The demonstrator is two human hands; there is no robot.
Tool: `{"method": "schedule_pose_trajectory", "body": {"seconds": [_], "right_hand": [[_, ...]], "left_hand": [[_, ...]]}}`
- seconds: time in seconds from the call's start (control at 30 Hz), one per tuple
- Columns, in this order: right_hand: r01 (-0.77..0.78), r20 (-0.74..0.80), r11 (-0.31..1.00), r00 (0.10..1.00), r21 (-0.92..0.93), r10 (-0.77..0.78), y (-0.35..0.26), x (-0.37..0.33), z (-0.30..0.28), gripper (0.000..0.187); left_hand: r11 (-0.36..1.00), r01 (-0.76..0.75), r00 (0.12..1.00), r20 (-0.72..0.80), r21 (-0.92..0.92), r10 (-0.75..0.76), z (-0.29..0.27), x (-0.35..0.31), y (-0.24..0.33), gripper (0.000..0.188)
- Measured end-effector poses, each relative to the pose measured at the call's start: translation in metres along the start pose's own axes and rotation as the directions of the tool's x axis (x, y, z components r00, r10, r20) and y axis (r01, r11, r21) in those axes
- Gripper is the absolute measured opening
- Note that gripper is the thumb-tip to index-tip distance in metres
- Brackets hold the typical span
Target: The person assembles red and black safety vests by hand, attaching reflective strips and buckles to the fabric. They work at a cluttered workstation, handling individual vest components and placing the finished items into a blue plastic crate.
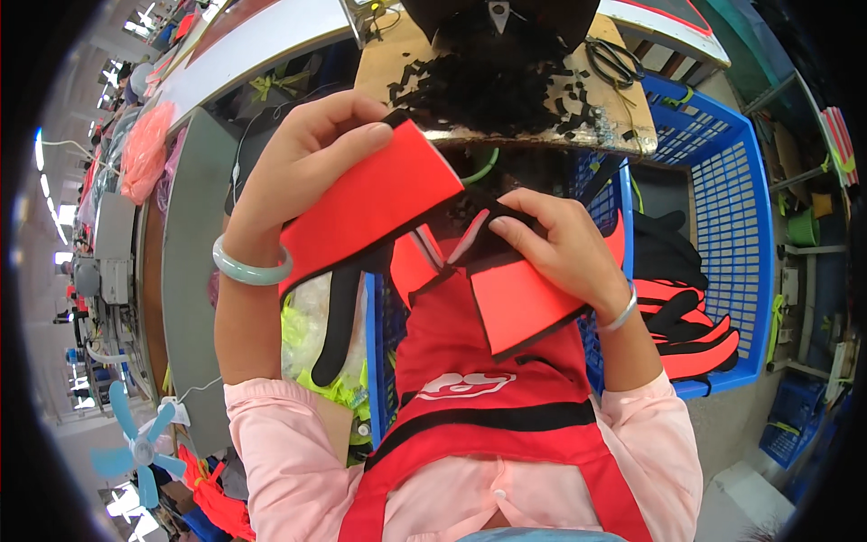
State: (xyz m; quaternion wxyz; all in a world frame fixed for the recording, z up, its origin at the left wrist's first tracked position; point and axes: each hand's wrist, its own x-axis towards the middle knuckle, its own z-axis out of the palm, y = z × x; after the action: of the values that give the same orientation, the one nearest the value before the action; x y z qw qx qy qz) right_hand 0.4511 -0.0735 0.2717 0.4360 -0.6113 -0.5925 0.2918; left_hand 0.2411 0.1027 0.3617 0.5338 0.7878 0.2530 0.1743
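Observation:
My left hand (312,167) is raised over my lap, thumb and fingers pinching the upper corner of a bright orange-red fabric piece (375,203) with black edging. Lower and to the right, my right hand (560,244) grips another orange-red panel (524,303), also edged in black, with dark cloth bunched under its thumb. Whether both panels belong to one piece I cannot tell. Below the left panel hangs a black strap-like end (339,325). Behind the cloth is my red apron (497,361).
Ahead, a wooden worktop (388,63) carries heaped black scraps (497,90) below a dark machine part (497,23). Black-handled scissors (614,63) lie at its right. A blue basket (736,208) at right holds black and orange pieces (682,316). Far left stands a blue fan (140,447).

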Motion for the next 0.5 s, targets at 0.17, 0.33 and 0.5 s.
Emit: {"method": "schedule_pose_trajectory", "body": {"seconds": [0.17, 0.33, 0.5], "right_hand": [[0.023, -0.023, 0.998, 0.999, -0.051, -0.025, -0.023, -0.021, 0.006, 0.020], [0.042, 0.050, 0.996, 0.998, -0.082, -0.038, -0.027, -0.028, 0.006, 0.019], [0.054, 0.038, 0.971, 0.998, -0.233, -0.046, -0.034, -0.037, -0.007, 0.019]], "left_hand": [[0.905, 0.012, 0.962, 0.253, -0.426, 0.106, 0.007, -0.039, -0.028, 0.035], [0.596, 0.395, 0.862, 0.507, -0.699, 0.023, 0.076, -0.054, -0.081, 0.054], [0.791, 0.345, 0.868, 0.492, -0.505, -0.065, 0.084, -0.058, -0.055, 0.037]]}}
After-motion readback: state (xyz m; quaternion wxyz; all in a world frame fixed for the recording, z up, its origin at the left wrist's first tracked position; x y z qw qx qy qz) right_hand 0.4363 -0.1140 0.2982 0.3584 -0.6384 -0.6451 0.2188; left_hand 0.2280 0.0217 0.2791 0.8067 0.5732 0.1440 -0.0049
